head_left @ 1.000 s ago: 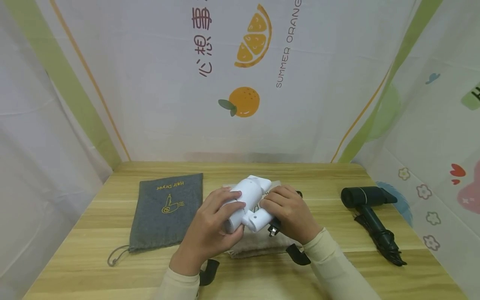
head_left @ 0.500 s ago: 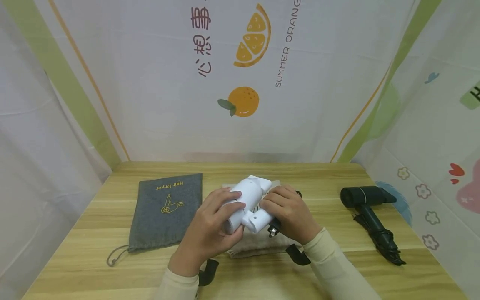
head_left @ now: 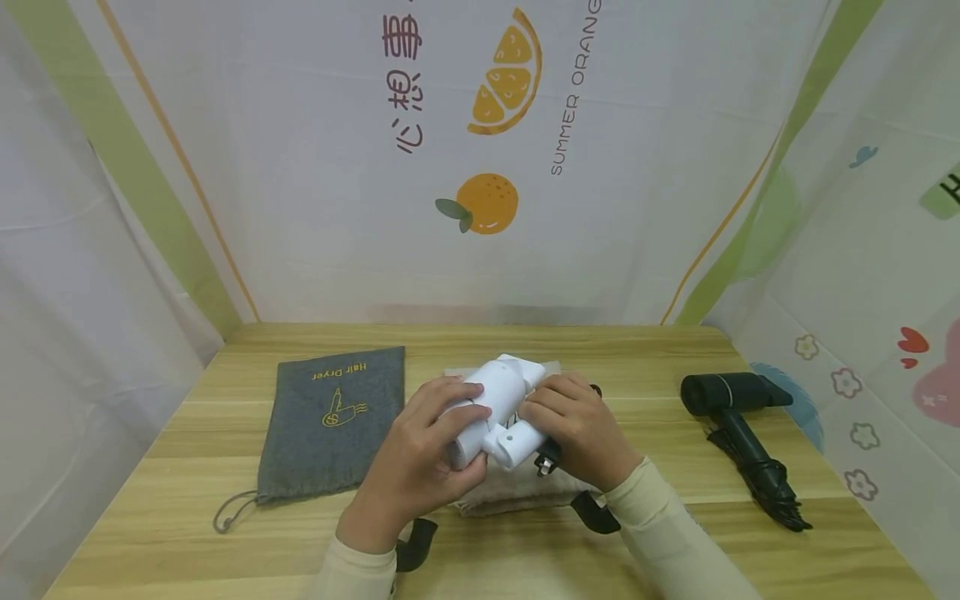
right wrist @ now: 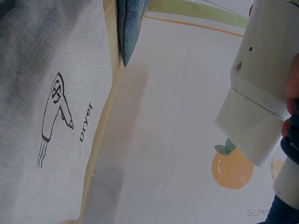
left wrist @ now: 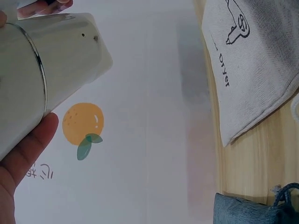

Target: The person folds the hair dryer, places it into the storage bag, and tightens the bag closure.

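Biggest thing here is the white cloth backdrop (head_left: 300,233) with oranges on it, hanging behind the wooden bench (head_left: 637,350). Over toward the bench's left edge there's a dark grey bag (head_left: 333,429) lying flat, "Hair Dryer" printed on it. A pale bag (head_left: 517,490) sits around the middle, partly hidden by the hands. Near the right edge lies a black hair dryer (head_left: 742,433), nozzle pointing at that edge. The white hair dryer (head_left: 495,387) is held up above the pale bag, midway between the left and right edges, handle folded in toward the body. Left hand (head_left: 420,450) is wrapped round the body, thumb underneath. Right hand (head_left: 581,429) has its fingers curled over the handle, dark cord (right wrist: 292,135) bunched there too. Tiniest bit: the plug (head_left: 545,465), poking out just below the right hand.
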A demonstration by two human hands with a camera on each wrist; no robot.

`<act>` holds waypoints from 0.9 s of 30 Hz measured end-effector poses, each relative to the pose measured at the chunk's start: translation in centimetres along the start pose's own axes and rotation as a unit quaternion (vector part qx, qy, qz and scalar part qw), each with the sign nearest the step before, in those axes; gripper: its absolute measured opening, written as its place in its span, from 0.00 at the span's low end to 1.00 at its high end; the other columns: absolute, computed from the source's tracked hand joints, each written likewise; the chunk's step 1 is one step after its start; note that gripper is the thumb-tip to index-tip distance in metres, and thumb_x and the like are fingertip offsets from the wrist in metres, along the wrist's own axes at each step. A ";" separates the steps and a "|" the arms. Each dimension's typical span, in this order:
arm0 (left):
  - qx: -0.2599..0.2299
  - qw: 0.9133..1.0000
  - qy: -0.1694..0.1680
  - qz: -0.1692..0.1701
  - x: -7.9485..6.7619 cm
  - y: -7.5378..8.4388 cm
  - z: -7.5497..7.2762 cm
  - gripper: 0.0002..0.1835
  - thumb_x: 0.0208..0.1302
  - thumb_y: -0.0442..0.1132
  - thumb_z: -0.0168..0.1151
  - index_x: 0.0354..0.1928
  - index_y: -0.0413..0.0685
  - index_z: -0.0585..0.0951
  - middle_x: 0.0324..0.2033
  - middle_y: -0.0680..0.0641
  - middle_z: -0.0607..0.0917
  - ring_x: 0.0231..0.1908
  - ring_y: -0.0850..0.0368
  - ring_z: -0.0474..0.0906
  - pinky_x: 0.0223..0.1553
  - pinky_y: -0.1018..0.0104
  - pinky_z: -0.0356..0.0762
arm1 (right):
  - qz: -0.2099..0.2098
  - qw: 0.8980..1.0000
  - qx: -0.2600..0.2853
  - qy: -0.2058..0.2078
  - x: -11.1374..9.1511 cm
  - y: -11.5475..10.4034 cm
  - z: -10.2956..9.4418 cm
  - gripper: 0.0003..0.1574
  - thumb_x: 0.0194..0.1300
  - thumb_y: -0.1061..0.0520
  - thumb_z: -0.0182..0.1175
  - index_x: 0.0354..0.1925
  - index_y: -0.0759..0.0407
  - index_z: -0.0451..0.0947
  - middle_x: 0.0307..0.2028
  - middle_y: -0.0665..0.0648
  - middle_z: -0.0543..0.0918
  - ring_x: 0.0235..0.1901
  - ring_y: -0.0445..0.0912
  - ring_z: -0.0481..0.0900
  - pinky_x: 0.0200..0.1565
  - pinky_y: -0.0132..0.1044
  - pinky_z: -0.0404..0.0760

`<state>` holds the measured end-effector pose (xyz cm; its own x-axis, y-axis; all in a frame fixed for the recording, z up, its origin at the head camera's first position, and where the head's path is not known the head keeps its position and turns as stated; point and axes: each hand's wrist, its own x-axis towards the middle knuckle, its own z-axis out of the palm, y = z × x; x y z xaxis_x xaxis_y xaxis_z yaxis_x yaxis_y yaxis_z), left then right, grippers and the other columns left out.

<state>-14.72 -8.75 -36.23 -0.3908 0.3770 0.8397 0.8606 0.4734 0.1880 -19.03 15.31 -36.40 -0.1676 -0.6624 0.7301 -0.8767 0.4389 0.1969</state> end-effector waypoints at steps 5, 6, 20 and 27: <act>0.000 1.000 -0.003 -0.005 -0.1 0.0 0.0 0.23 0.41 0.36 0.72 0.44 0.47 0.81 0.52 0.46 0.80 0.55 0.44 0.76 0.59 0.51 0.74 | -0.002 1.000 -0.001 0.001 0.0 -0.1 0.0 0.25 0.38 0.64 0.78 0.36 0.56 0.79 0.33 0.51 0.84 0.37 0.50 0.79 0.39 0.43 0.78; 0.001 1.000 -0.003 -0.006 -0.1 0.0 0.0 0.22 0.41 0.36 0.72 0.44 0.47 0.81 0.52 0.46 0.79 0.55 0.44 0.76 0.59 0.51 0.74 | -0.001 1.000 -0.002 0.000 0.0 -0.1 0.0 0.25 0.38 0.64 0.79 0.36 0.56 0.79 0.33 0.51 0.84 0.37 0.50 0.79 0.39 0.43 0.78; 0.005 1.000 -0.008 -0.015 -0.1 0.0 0.1 0.22 0.40 0.37 0.72 0.43 0.48 0.81 0.53 0.47 0.79 0.53 0.47 0.76 0.52 0.53 0.79 | 0.000 1.000 -0.004 -0.004 0.0 -0.2 -0.1 0.25 0.37 0.64 0.80 0.35 0.56 0.78 0.33 0.51 0.85 0.37 0.50 0.80 0.38 0.42 0.77; 0.005 1.000 -0.009 -0.021 -0.1 0.1 0.2 0.22 0.40 0.36 0.72 0.43 0.49 0.81 0.53 0.47 0.79 0.52 0.47 0.76 0.49 0.53 0.80 | 0.001 1.000 -0.004 -0.007 0.1 -0.4 -0.3 0.27 0.37 0.64 0.80 0.36 0.56 0.79 0.33 0.50 0.85 0.37 0.50 0.80 0.39 0.42 0.77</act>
<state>-14.65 -8.55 -36.39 -0.4327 0.3700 0.8221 0.8398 0.4970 0.2183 -18.57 15.30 -36.23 -0.1754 -0.6694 0.7219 -0.8730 0.4447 0.2002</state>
